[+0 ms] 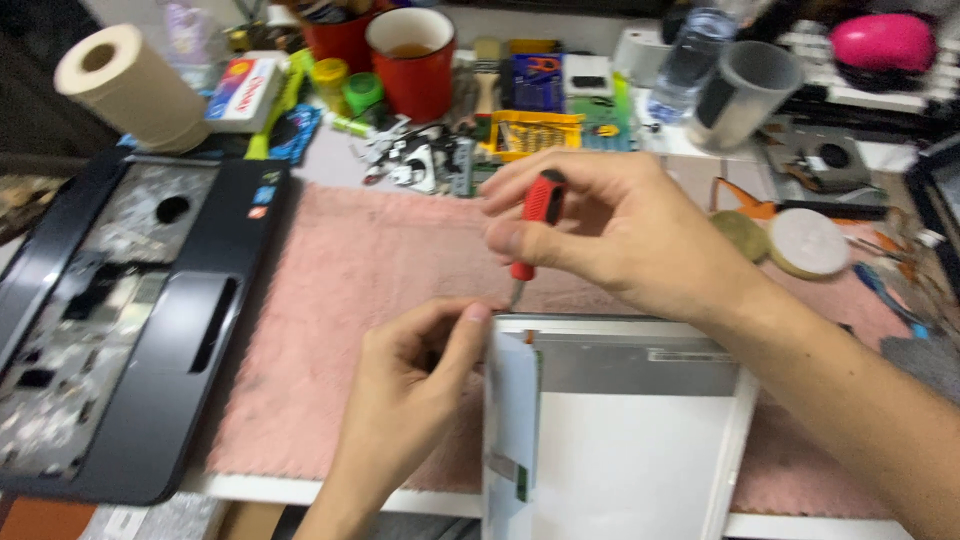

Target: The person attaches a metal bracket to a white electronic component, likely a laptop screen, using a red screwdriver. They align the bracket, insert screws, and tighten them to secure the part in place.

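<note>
My right hand (610, 235) grips a red-handled screwdriver (537, 222), held nearly upright with its tip down at the top left corner of a white-framed display panel (640, 440). My left hand (415, 375) pinches that same corner of the panel with thumb and fingers, just below the screwdriver tip. The panel lies flat on a pink cloth mat (350, 300) near the table's front edge.
A black laptop casing (110, 320) lies at the left. Behind the mat are a paper roll (125, 85), red mugs (410, 60), loose small parts (410, 160), a screwdriver bit set (535, 130), a water bottle (690, 60), a grey cup (745, 95) and round discs (805, 240).
</note>
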